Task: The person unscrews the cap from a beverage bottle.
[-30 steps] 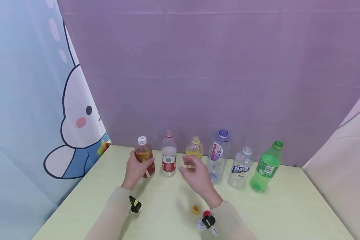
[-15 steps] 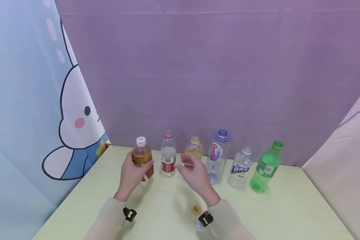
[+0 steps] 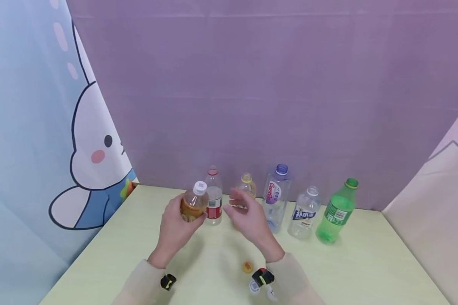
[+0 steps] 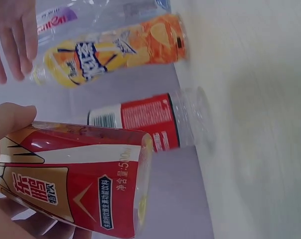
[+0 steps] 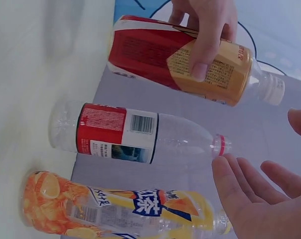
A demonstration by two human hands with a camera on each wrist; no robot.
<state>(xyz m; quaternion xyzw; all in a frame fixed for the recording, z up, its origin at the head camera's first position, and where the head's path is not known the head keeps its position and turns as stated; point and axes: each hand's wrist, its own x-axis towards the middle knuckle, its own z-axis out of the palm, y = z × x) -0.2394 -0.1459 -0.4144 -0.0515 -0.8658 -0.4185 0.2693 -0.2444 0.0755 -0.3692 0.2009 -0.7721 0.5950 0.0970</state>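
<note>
My left hand (image 3: 177, 226) grips a red and gold drink bottle (image 5: 183, 62) with a white cap (image 3: 200, 188) on it. The bottle is held up off the table and leans a little toward the right hand. My right hand (image 3: 250, 218) hangs in the air to its right, fingers loosely bent and holding nothing. Behind the hands stand an uncapped clear bottle with a red label (image 3: 214, 203) and an uncapped bottle with a yellow and orange label (image 5: 120, 206). In the head view the right hand partly hides the yellow one.
Farther right stand a tall bluish bottle (image 3: 276, 199), a clear bottle with a blue and white label (image 3: 304, 216) and a green bottle (image 3: 336, 214). Loose caps lie near the right wrist, among them a yellow cap (image 3: 247, 267) and a white cap (image 3: 254, 286). A purple cloth (image 3: 252, 93) hangs behind.
The left hand has lifted the red and gold bottle and brought it right and nearer, its top tilting over. The right hand has stayed almost where it was.
</note>
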